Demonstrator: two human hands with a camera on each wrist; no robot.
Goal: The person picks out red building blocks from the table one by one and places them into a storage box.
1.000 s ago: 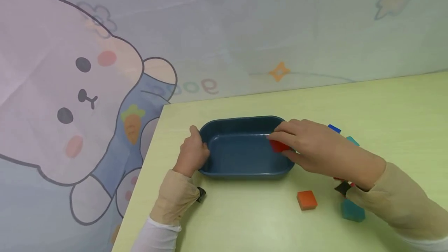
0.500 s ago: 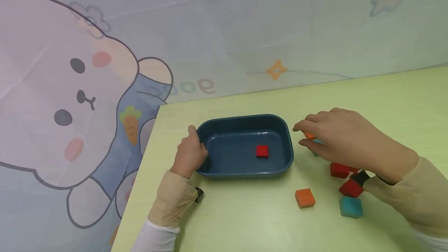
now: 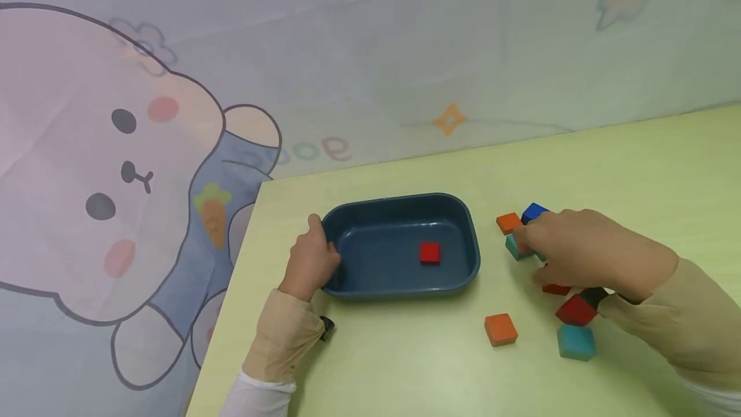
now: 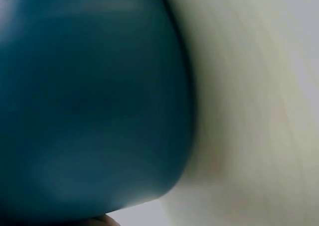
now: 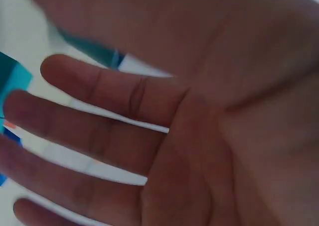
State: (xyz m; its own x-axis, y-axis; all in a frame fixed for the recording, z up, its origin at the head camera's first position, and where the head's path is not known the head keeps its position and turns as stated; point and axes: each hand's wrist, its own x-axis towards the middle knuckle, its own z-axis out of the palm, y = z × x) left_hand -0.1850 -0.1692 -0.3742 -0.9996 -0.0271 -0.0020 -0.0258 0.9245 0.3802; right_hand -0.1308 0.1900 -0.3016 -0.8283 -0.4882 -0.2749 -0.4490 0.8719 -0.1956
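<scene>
My left hand (image 3: pixel 311 259) grips the left end of a dark blue tray (image 3: pixel 399 292), thumb along its rim. The tray's wall (image 4: pixel 99 111) fills much of the left wrist view. Inside the tray, right of its middle, lies a red block (image 3: pixel 429 253). My right hand (image 3: pixel 602 253) is over a group of blocks to the right of the tray. Its palm and loosely spread fingers (image 5: pixel 84 131) hold nothing in the right wrist view. Nearest its fingertips are a teal block (image 3: pixel 514 246) and a partly hidden red block (image 3: pixel 556 289).
Behind the right hand's fingers are an orange block (image 3: pixel 509 222) and a blue block (image 3: pixel 533 212). Closer to me lie another orange block (image 3: pixel 500 329), a red block (image 3: pixel 576 311) and a teal block (image 3: pixel 576 342). A patterned cloth (image 3: pixel 370 69) hangs behind the table (image 3: pixel 393 359).
My right hand let the red block go into the tray, then withdrew right to the loose blocks. My left hand still grips the tray. The head view shifted slightly.
</scene>
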